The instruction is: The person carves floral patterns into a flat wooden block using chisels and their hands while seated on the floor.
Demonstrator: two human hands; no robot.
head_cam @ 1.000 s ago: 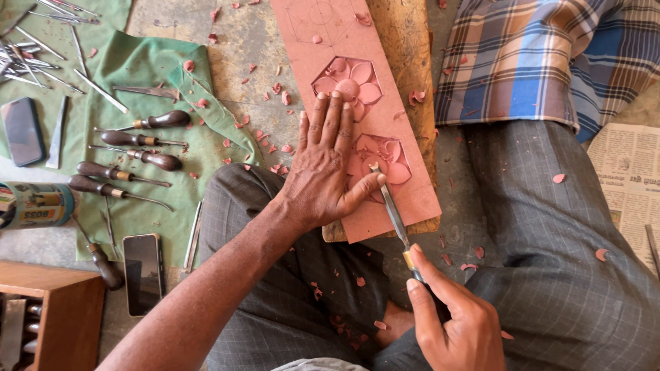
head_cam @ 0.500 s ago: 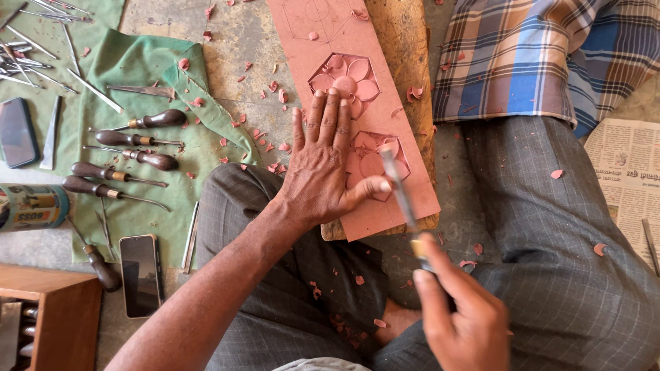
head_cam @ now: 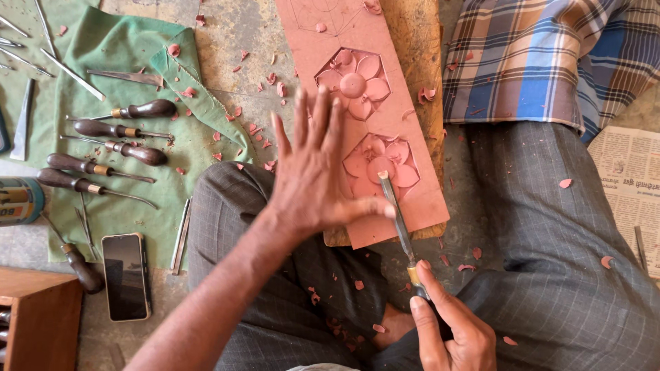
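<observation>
Pink shavings litter the stone floor (head_cam: 247, 41); wooden-handled tools lie on a green cloth (head_cam: 110, 206); the pink carved slab (head_cam: 412, 206) rests between the knees; left hand (head_cam: 313, 172) spreads flat, fingers wide, on it; right hand (head_cam: 450, 330) grips a chisel (head_cam: 397, 216), tip in the lower flower.

A single head-worn camera looks almost straight down, close over the person's lap and crossed legs. It takes in the left hand (head_cam: 313, 175) and right hand (head_cam: 450, 330) over a pink carved slab (head_cam: 357, 41), with a green cloth (head_cam: 103, 55) of tools at the frame's left.
</observation>
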